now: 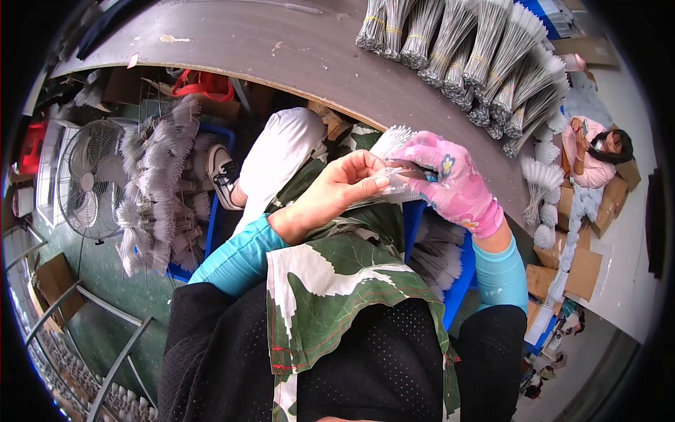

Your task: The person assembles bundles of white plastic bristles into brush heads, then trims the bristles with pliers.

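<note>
Pinching at the fingertips, the bare left hand [323, 193] holds a small, pale, translucent piece [389, 171], while the right hand [455, 184], in a pink flower-patterned knit glove, is closed around small dark-bladed metal snips [413, 172]. The 2 hands nearly meet, with the blades reaching toward the left fingertips — so the step looks like a fine trim or opening cut, though whether the edges touch the piece cannot be told. To do it well, the pinch should keep the piece taut, and the tips should point past the thumb rather than into it; the left fingers are unprotected, so short, gentle snips with the blades in plain sight would be wise.

As for the piece, it sits right where the 2 hands come together: whitish, a little shiny, partly hidden by fingers — too small to tell more. Just beyond the grip, a tight bundle of thin, pale, wire-like stems [394, 138] shows its whitish ends; on the near side of the grip, green-and-white camouflage cloth [337, 281] lies over the person's front.
</note>
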`<state>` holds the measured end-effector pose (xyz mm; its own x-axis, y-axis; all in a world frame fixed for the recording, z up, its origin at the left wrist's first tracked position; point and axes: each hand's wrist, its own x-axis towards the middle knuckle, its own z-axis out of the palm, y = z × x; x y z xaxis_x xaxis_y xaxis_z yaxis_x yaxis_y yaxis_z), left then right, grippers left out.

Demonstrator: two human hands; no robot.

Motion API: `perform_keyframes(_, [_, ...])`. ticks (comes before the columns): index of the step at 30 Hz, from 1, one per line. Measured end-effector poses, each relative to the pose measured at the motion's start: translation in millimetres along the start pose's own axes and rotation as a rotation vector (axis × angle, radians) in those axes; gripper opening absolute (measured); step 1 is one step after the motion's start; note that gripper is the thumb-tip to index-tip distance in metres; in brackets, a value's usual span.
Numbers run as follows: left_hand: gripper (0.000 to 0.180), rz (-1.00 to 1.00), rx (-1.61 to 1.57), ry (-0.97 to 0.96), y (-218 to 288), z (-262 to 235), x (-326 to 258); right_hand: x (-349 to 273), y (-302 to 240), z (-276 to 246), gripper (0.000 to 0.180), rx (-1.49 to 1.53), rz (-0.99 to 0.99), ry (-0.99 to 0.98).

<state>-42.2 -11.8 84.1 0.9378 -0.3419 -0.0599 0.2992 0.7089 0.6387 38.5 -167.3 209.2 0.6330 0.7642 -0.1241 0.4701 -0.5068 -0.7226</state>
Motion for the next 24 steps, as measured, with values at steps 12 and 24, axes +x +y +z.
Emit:
perform_keyframes(12, [0.016,-0.130,0.004,-0.056,8,-1,1,5,7,-3,0.022,-0.004,-0.010,-0.100])
perform_keyframes(24, [0.022,-0.035,0.044,-0.090,1,-1,3,5,22,-21,0.016,-0.034,0.214,0.489])
